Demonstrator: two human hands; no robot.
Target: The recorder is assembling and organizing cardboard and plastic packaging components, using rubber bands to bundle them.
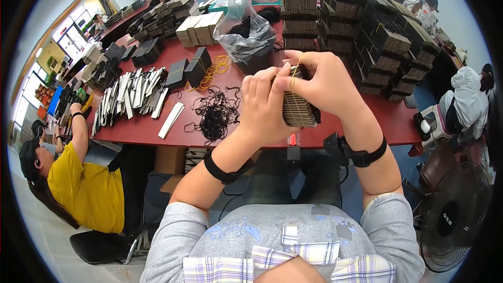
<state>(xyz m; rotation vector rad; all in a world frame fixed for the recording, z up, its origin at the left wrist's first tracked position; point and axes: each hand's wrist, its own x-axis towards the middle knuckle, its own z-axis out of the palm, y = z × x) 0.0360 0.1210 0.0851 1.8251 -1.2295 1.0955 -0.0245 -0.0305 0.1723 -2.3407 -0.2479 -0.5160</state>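
Note:
A bundle of thin grey-brown cardboard pieces (pixel 299 111) is held upright above the table's front edge, its layered edges facing me. My left hand (pixel 262 97) wraps round its left side, with the fingertips near the top. On the right, my right hand (pixel 327 79) closes over the upper end, the thumb pressed across the bundle. A yellow rubber band (pixel 293 82) runs round the bundle's upper part, by my right thumb and fingers. The far side of the bundle is hidden by my hands.
Black cords (pixel 214 115), yellow rubber bands (pixel 216 68) and white strips (pixel 131 94) lie left on the red table (pixel 183 135). A plastic bag (pixel 243 39) stands behind. Tall cardboard stacks (pixel 301 15) fill the back right. A person in yellow (pixel 86 191) sits left; a fan (pixel 453 215) stands right.

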